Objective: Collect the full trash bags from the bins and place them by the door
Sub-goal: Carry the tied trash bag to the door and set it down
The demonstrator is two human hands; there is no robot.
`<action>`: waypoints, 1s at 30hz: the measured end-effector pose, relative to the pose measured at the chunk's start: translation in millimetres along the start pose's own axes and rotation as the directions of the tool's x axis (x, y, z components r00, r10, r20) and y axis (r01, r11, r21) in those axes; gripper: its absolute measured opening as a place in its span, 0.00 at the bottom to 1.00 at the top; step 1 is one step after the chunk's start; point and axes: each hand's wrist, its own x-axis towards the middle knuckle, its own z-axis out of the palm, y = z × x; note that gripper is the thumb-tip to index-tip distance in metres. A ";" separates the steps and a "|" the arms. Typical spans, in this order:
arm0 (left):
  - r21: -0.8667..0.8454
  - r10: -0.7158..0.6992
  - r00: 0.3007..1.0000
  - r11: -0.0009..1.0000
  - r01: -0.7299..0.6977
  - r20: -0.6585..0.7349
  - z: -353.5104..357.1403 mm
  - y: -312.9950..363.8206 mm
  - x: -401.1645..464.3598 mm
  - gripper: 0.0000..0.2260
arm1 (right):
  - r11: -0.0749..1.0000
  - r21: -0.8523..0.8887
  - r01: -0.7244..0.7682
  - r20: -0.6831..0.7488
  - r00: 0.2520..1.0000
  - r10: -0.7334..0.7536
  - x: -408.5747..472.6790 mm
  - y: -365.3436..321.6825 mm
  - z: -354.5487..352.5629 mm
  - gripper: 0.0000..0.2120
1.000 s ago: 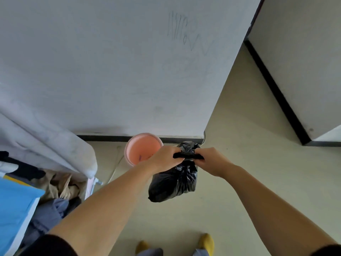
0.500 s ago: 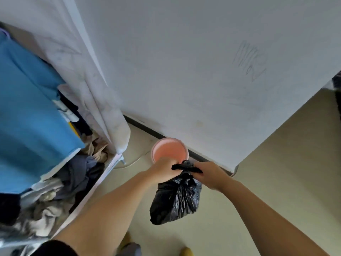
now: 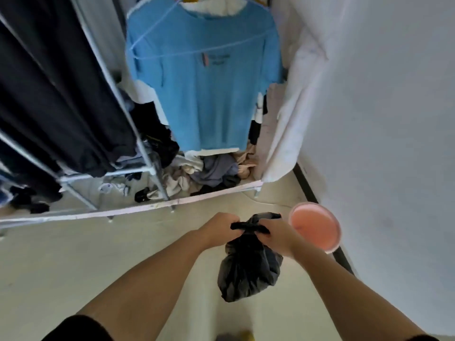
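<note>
A full black trash bag (image 3: 248, 269) hangs in the air in front of me, above the pale floor. My left hand (image 3: 220, 230) grips the left end of its twisted black neck. My right hand (image 3: 277, 233) grips the right end of the same neck, so the bag dangles between both fists. A pink round bin (image 3: 316, 226) stands on the floor to the right of the bag, against the white wall; I see no bag inside it.
An open clothes rack (image 3: 147, 153) fills the upper left, with a blue T-shirt (image 3: 204, 77) on a hanger, dark garments (image 3: 54, 94) and a heap of clothes (image 3: 209, 173) on its bottom shelf. A white wall (image 3: 384, 119) with a black skirting runs along the right.
My view has swung left: the clothes rack now fills the frame and the pink bin has shifted from left of the bag to right of it. Both hands keep hold of the bag's neck.
</note>
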 end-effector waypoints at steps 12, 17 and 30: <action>-0.129 -0.333 0.857 0.943 0.307 -0.393 -110.0 -234.6 -266.4 0.09 | 0.810 -0.161 0.564 0.273 0.814 -0.513 62.3 -331.2 138.8 0.10; -0.167 -0.467 0.741 0.880 0.445 -0.482 -154.5 -314.3 -375.3 0.12 | 0.713 -0.121 0.691 0.356 0.701 -0.618 67.5 -464.3 206.2 0.10; -0.481 -0.758 0.365 0.635 0.605 -0.541 -224.8 -467.7 -533.8 0.12 | 0.435 0.009 0.900 0.618 0.337 -0.711 124.4 -717.9 330.4 0.17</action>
